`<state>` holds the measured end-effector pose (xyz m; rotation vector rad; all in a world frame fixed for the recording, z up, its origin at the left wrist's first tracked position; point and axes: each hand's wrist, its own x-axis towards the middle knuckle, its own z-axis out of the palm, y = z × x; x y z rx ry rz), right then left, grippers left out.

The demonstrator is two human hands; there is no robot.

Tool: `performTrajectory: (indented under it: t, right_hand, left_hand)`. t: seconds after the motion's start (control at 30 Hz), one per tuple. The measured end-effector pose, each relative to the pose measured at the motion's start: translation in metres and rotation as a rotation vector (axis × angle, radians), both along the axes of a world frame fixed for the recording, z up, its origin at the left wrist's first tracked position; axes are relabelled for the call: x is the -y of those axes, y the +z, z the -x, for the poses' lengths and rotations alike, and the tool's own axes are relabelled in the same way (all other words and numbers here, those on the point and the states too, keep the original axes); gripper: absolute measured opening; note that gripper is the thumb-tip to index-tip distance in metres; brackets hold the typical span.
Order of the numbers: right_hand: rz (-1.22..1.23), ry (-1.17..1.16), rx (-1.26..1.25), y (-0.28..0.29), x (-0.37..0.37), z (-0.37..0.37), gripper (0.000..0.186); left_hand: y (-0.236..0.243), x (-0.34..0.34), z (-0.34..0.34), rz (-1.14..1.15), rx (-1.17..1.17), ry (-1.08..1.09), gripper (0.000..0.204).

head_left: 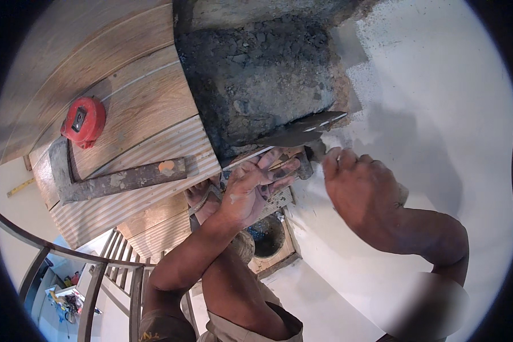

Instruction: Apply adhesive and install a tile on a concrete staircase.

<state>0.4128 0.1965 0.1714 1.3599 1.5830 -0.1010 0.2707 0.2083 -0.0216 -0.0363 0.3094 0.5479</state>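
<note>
My right hand (359, 185) is closed round the handle of a trowel beside the white wall. The trowel's dark blade (296, 131) points up and to the right, seen nearly edge-on, above rough grey mortar (262, 80). My left hand (249, 191) is just below the blade, at the corner of the striped tile edge (148, 154). Its fingers are spread and smeared with grey, with nothing seen in them. Part of my foot (202, 198) shows behind the left wrist.
A red tape measure (86, 121) and a stained L-shaped square (119, 183) lie on the wood-look tiles (137, 85). A dark bucket (268, 236) stands below my hands. A curved railing (91, 296) borders the drop at lower left. The white wall (439, 142) rises at right.
</note>
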Motion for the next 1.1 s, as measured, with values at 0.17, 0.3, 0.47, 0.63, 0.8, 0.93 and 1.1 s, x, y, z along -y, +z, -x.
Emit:
performTrajectory:
  t: [0.17,0.3,0.47,0.63,0.8,0.93,1.1]
  right_hand:
    - [0.038,-0.052,-0.062,0.003,-0.008,0.002,0.037]
    - [-0.070,-0.022,-0.161,0.022,-0.006,-0.022,0.024]
    - [-0.123,-0.092,-0.078,0.033,-0.007,-0.046,0.017]
    - [-0.169,0.016,-0.032,-0.003,-0.006,-0.066,0.012]
    - [-0.052,-0.117,-0.235,-0.018,-0.012,-0.075,0.023]
    - [-0.107,-0.164,-0.385,-0.012,-0.011,-0.068,0.027]
    - [-0.103,-0.225,-0.402,-0.006,-0.015,-0.069,0.029]
  left_hand:
    - [-0.003,0.002,0.000,-0.024,0.004,-0.010,0.053]
    - [-0.002,-0.002,-0.003,-0.041,0.047,0.009,0.057]
    - [-0.005,-0.001,0.003,-0.068,-0.003,-0.026,0.061]
    - [-0.010,0.000,-0.003,-0.048,0.029,-0.014,0.062]
    - [0.001,-0.004,-0.001,-0.060,0.007,-0.011,0.063]
    - [0.001,-0.004,0.003,-0.054,-0.002,-0.028,0.063]
    - [0.000,-0.006,0.001,-0.065,0.024,-0.018,0.060]
